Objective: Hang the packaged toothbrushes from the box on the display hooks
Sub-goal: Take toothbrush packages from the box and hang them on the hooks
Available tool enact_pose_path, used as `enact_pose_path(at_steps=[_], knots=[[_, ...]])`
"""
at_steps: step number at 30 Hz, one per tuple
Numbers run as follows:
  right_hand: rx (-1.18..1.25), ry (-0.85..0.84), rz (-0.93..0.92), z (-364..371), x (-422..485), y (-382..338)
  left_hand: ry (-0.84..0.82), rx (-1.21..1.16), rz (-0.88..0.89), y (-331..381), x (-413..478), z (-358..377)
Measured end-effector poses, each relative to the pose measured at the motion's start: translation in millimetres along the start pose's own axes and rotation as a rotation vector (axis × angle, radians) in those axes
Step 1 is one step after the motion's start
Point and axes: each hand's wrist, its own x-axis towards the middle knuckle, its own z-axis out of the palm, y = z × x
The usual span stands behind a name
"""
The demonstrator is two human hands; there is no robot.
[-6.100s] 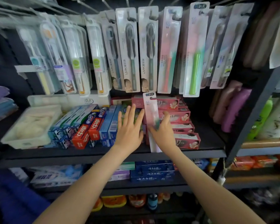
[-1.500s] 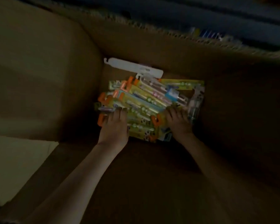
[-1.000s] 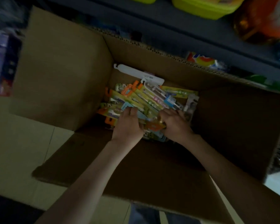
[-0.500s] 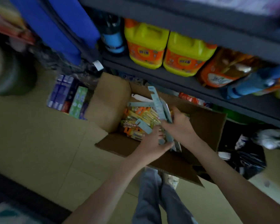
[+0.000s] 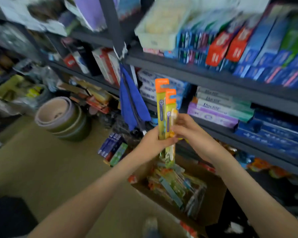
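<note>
My left hand (image 5: 154,142) grips the lower part of two packaged toothbrushes (image 5: 165,110), yellow-green cards with orange tops held upright in front of the shelves. My right hand (image 5: 187,130) pinches the same packs from the right at about mid-height. Below my hands the open cardboard box (image 5: 212,200) sits on the floor with several more toothbrush packs (image 5: 175,184) lying in it. No display hooks are in view.
Dark shelves (image 5: 213,74) at right hold toothpaste boxes. A blue umbrella (image 5: 132,103) hangs from the shelf post. Stacked basins (image 5: 62,117) stand on the floor at left, and small boxes (image 5: 113,148) lie near the carton. The view is motion-blurred.
Both hands have lifted out of the box with two orange-topped packs, and the view has swung up from the box to the lower shelves.
</note>
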Motion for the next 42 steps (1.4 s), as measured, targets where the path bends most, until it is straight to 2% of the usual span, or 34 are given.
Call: enact_pose_path(at_steps=[2, 6, 10, 19, 21, 26, 32, 37, 42], knots=[[-0.094, 0.016, -0.089, 3, 2, -26, -0.034, -0.040, 0.067, 24, 6, -22], [-0.253, 0.155, -0.250, 14, 25, -67, -0.102, -0.051, 0.202, 59, 30, -63], [-0.173, 0.308, -0.375, 34, 63, -110, -0.182, -0.104, 0.268, 77, 68, -130], [-0.037, 0.627, -0.569, 95, 163, -218, -0.154, -0.092, 0.466, 123, 164, -297], [-0.072, 0.681, -0.603, 99, 175, -239, -0.145, -0.112, 0.533, 141, 177, -320], [-0.343, 0.835, -0.688, 88, 189, -289, -0.076, -0.245, 0.658, 180, 202, -346], [-0.606, 0.896, -0.696, 78, 201, -339, 0.006, -0.436, 0.715, 215, 215, -354], [-0.761, 0.923, -0.702, 87, 222, -368, -0.033, -0.431, 0.749, 216, 221, -358], [-0.758, 0.963, -0.734, 91, 239, -380, -0.097, -0.439, 0.744, 217, 222, -365]])
